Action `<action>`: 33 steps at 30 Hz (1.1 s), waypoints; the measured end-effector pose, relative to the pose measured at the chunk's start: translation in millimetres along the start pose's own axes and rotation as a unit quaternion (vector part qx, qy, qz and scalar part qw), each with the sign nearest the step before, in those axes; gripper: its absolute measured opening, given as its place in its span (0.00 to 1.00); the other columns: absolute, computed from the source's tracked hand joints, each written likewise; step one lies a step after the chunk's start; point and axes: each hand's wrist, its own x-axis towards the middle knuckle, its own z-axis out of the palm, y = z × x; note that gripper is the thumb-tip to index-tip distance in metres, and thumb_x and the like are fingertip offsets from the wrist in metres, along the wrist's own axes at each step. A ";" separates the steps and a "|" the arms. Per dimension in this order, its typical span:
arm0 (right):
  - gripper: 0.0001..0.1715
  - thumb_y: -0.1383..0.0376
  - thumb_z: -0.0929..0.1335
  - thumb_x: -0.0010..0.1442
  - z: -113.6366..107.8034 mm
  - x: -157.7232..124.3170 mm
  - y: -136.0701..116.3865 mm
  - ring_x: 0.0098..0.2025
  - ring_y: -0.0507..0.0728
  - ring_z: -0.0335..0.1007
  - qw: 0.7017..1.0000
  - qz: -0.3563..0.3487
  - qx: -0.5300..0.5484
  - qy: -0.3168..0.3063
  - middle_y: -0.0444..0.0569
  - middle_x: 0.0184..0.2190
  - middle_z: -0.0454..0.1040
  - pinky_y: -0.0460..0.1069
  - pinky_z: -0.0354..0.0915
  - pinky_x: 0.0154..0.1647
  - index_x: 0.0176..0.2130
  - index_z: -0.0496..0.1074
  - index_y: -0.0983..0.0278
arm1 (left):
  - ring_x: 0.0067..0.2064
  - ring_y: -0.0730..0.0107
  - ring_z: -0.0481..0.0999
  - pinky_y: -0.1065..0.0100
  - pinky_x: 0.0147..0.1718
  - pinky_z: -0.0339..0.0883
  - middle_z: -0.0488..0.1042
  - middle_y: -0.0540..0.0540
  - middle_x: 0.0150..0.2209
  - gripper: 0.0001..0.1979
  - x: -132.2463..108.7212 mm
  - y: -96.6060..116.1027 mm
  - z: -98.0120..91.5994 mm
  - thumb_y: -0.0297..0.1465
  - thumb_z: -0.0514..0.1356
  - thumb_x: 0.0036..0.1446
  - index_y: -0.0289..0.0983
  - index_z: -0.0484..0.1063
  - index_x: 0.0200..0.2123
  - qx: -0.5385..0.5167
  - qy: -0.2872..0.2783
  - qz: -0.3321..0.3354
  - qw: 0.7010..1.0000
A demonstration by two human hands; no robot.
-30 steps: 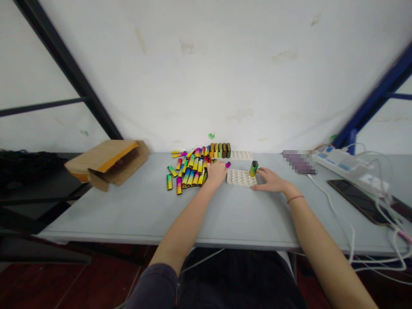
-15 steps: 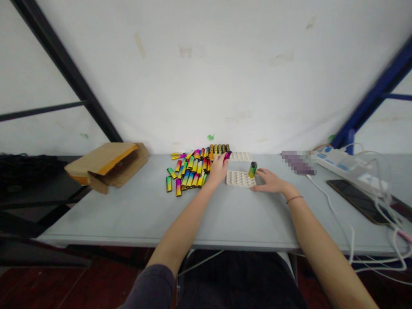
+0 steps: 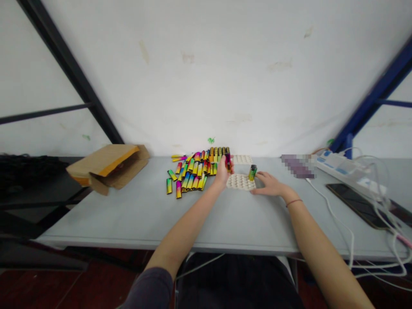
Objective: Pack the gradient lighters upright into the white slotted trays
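Note:
My left hand (image 3: 222,174) is closed on a magenta lighter (image 3: 228,162), held upright just above the left side of a white tray with round holes (image 3: 240,182). One green-yellow lighter (image 3: 252,172) stands upright in the tray's far right corner. The fingers of my right hand (image 3: 269,183) lie flat and spread against the tray's right edge. A heap of rainbow-coloured lighters (image 3: 189,174) lies on the grey table (image 3: 135,210) left of my left hand. A row of upright lighters (image 3: 219,151) stands behind the heap.
A second white holed tray (image 3: 242,159) lies behind the first, near the wall. An open cardboard box (image 3: 107,166) rests at the table's left end. At the right are a power strip (image 3: 339,163), white cables (image 3: 341,223) and a dark phone (image 3: 355,199).
My left hand picked a magenta lighter from beside the heap, lifted it and brought it upright over the tray's left side. My right hand stayed at the tray's right edge.

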 end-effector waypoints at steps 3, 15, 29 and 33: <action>0.54 0.39 0.73 0.56 0.3 -0.1 0.3 0.73 0.77 0.57 1.000 -0.002 -0.005 -0.006 0.68 0.70 0.62 0.65 0.57 0.72 0.69 0.67 0.67 | 0.20 0.78 0.63 0.75 0.20 0.56 0.67 0.53 0.23 0.18 -3.5 -0.2 2.2 0.45 0.57 0.70 0.37 0.71 0.36 -0.026 0.004 -0.008 1.000; 0.53 0.37 0.72 0.56 2.8 2.3 5.7 0.72 0.75 0.59 1.000 -0.011 -0.018 -0.004 0.66 0.70 0.63 0.65 0.59 0.71 0.68 0.67 0.65 | 0.14 0.79 0.50 0.74 0.14 0.42 0.53 0.56 0.13 0.29 -1.6 -0.5 -3.8 0.55 0.50 0.65 0.40 0.60 0.22 0.016 0.033 -0.098 0.995; 0.54 0.39 0.74 0.55 -0.2 -0.8 -0.7 0.73 0.76 0.56 1.000 0.006 -0.006 -0.006 0.67 0.71 0.61 0.64 0.55 0.73 0.69 0.67 0.66 | 0.15 0.80 0.45 0.77 0.15 0.38 0.49 0.58 0.15 0.21 -5.3 2.4 -5.5 0.43 0.53 0.66 0.40 0.57 0.22 0.009 0.085 -0.028 0.996; 0.52 0.39 0.74 0.55 2.0 0.5 3.9 0.73 0.76 0.57 1.000 -0.004 0.003 0.003 0.65 0.70 0.63 0.66 0.57 0.72 0.68 0.68 0.63 | 0.15 0.79 0.45 0.76 0.15 0.39 0.48 0.57 0.15 0.22 -6.0 1.7 -5.9 0.43 0.50 0.68 0.40 0.57 0.22 0.022 0.085 -0.025 0.996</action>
